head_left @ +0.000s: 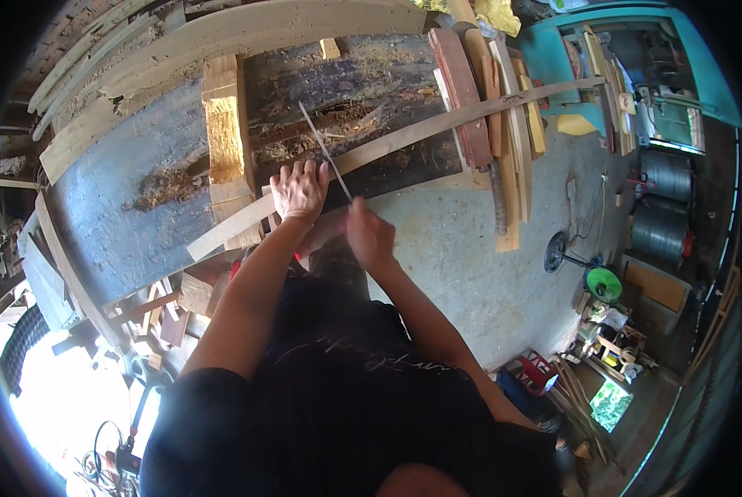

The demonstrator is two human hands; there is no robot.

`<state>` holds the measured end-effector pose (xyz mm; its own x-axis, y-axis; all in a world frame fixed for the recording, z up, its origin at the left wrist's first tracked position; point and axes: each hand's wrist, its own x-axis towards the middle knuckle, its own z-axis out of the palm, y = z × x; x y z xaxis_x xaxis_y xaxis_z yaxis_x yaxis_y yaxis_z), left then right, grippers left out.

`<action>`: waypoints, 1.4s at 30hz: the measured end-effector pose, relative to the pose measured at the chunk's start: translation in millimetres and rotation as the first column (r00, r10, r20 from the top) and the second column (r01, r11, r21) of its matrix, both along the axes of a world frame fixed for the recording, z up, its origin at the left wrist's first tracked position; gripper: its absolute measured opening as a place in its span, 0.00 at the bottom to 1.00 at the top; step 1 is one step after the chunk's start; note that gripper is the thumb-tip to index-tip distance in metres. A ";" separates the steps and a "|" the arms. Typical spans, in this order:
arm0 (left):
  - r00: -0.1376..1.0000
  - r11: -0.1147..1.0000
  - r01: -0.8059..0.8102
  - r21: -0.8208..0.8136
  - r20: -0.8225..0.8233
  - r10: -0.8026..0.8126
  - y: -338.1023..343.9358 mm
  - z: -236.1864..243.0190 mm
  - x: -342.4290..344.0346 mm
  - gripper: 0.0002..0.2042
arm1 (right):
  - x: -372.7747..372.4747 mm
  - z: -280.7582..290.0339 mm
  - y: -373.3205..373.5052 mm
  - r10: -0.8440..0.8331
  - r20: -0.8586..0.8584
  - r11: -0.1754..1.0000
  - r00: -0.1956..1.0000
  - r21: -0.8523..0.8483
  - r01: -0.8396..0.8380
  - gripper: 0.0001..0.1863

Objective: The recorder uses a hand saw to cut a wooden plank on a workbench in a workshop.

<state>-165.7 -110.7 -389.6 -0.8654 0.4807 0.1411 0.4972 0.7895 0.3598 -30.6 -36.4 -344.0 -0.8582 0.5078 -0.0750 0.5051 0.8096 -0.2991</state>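
1. A long, narrow, pale-brown wooden strip (412, 133) is laid slantwise over a dark, worn, flat work surface (139, 240), with its left end toward the near edge and its right end carried well past the surface.
2. Near its left end, the strip is crossed over a thick, squared, yellowish wooden beam (224, 137); farther right, it is passed over a reddish-brown, flat wooden plank (454, 70) and the paler boards (512, 219) beside it. Support seems to be given by these on both sides, so that the middle is raised for working.
3. The strip is held down by the left hand (299, 189), whose fingers are bent over it, close together; the thumb is hidden. It is presumably pinned there so that shifting is prevented.
4. A thin, straight, silvery metal blade (318, 139) is set across the strip, just right of the left hand. By its shape, it is judged to be a saw; no teeth can be made out.
5. The blade's near end is gripped in the closed right hand (371, 232), which is blurred; any handle is concealed. Pressure is probably kept close to the blade to limit wobble.
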 end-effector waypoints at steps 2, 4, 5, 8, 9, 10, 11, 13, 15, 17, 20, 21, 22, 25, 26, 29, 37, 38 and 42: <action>1.000 1.000 -0.001 -0.005 0.002 0.001 -4.0 0.7 0.8 0.14 | 20.3 11.3 -3.8 0.006 -0.018 1.000 1.000 0.003 -0.006 0.04; 1.000 1.000 -0.004 -0.012 0.007 0.004 -3.9 1.1 0.4 0.14 | 26.5 20.9 -5.1 -0.015 0.132 1.000 0.991 0.011 0.013 0.04; 1.000 1.000 -0.003 -0.006 0.008 0.003 -2.0 4.8 -0.1 0.14 | 18.0 15.7 -3.3 -0.019 0.132 1.000 0.991 0.011 0.018 0.04; 1.000 1.000 0.009 0.006 0.020 -0.010 5.7 6.8 1.6 0.14 | -23.1 -7.7 10.5 0.019 -0.015 0.999 1.000 0.042 -0.019 0.07; 0.999 1.000 0.010 0.009 0.033 -0.011 6.2 5.7 2.0 0.14 | -29.6 -8.5 11.5 0.017 0.012 0.999 1.000 0.051 -0.018 0.07; 0.999 1.000 0.018 -0.004 0.046 -0.017 6.7 4.7 2.1 0.14 | -33.5 -8.2 11.8 0.014 0.039 0.998 0.999 0.062 -0.016 0.08; 0.999 1.000 0.015 -0.006 0.046 -0.014 4.1 2.4 1.6 0.14 | -23.1 -9.3 8.9 0.017 0.038 0.998 0.999 0.061 -0.019 0.08; 0.999 1.000 -0.002 -0.019 0.042 0.002 -1.3 0.2 0.1 0.14 | 18.0 -4.1 1.3 0.025 -0.040 0.999 0.999 0.042 -0.024 0.07; 0.999 1.000 -0.008 -0.011 0.048 0.009 -2.3 0.6 -1.3 0.14 | 36.7 11.5 -2.9 -0.001 0.078 1.000 0.997 0.013 0.000 0.07; 0.997 1.000 0.004 -0.017 0.071 -0.003 -0.9 4.3 -0.9 0.13 | 35.0 13.9 -2.0 -0.045 0.201 0.999 0.979 -0.009 0.047 0.07; 0.997 1.000 0.020 -0.018 0.073 -0.019 5.6 7.3 1.2 0.14 | -12.8 -6.1 11.1 0.025 -0.083 1.000 0.996 0.013 -0.024 0.07; 0.997 1.000 0.020 -0.020 0.070 -0.019 5.5 6.5 1.0 0.14 | -26.9 -6.2 11.4 0.001 -0.037 1.000 0.999 -0.011 -0.002 0.07; 0.998 1.000 0.026 -0.017 0.065 -0.025 5.7 5.9 1.5 0.14 | -34.9 -3.2 11.3 -0.022 0.009 0.999 1.000 -0.034 0.022 0.07; 0.996 0.999 0.009 -0.042 0.087 -0.006 1.1 2.7 0.5 0.15 | 4.7 0.9 2.1 -0.006 -0.047 1.000 0.999 -0.015 0.005 0.07; 0.995 0.999 0.009 -0.044 0.098 -0.005 -1.9 3.2 0.4 0.15 | 22.2 8.2 -2.1 0.000 -0.048 1.000 0.999 -0.012 0.000 0.07; 0.995 1.000 0.008 -0.027 0.102 -0.006 -3.5 3.7 1.2 0.15 | 48.0 20.1 -3.7 -0.054 0.168 0.994 0.984 -0.083 0.068 0.06; 0.996 0.999 0.029 -0.028 0.079 -0.027 2.9 2.3 0.7 0.14 | -14.9 -8.5 9.0 0.013 -0.039 0.999 0.999 0.044 -0.012 0.05; 0.996 0.999 0.016 -0.045 0.087 -0.012 -0.3 1.3 -0.2 0.14 | 3.3 -1.3 4.4 0.017 -0.039 0.999 0.999 0.042 -0.016 0.05; 0.994 0.998 0.022 -0.050 0.105 -0.017 -2.3 5.1 1.3 0.14 | 40.8 18.4 0.6 -0.001 -0.009 1.000 1.000 -0.028 0.001 0.05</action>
<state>-164.4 -113.0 -384.5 -0.8645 0.5020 0.0251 0.4746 0.7988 0.3697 10.1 -35.8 -325.6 -0.8584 0.5063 -0.0819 0.5031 0.8002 -0.3263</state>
